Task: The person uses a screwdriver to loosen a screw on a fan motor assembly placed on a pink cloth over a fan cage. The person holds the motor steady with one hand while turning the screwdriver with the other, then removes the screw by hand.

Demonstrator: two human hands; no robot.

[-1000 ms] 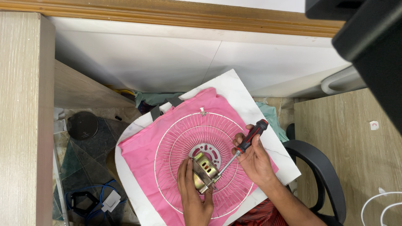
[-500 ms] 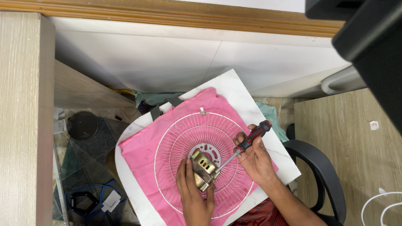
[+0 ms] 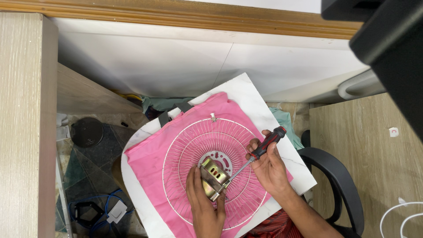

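Closest to me, my left hand (image 3: 203, 203) is wrapped around the brass-coloured motor (image 3: 213, 178), fingers closed on its lower side, and that motor sits on the hub of the white wire fan guard (image 3: 189, 145). Just right of the motor, my right hand (image 3: 269, 168) is clamped on the red-and-black handle of the screwdriver (image 3: 260, 150), the shaft running down-left so the tip meets the motor's edge. I judge the tip could slip off the screw and skid toward my left fingers, since they sit right beside it, and the motor could twist on the thin wires if my grip loosens. The guard lies on a pink cloth (image 3: 150, 156) over a white board (image 3: 260, 105). Right of the motor stands a black chair (image 3: 339, 176); farther left, a black round lid (image 3: 87, 131) rests on the floor.
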